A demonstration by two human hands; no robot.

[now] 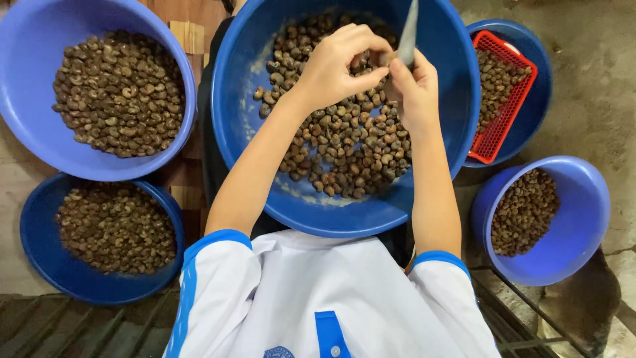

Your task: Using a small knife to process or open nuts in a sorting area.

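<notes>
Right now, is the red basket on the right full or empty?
Partly full. The red basket sits tilted inside a blue basin; brown nuts cover its upper part, while the lower mesh shows bare.

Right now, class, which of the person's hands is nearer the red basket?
Right. The right hand works at the central basin's right side, toward the red basket; the left hand is farther left.

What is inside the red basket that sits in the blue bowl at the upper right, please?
The red basket holds brown nuts, heaped toward its left side. The big bowl's rim covers its left edge; the basket's floor under the nuts cannot be seen.
</notes>
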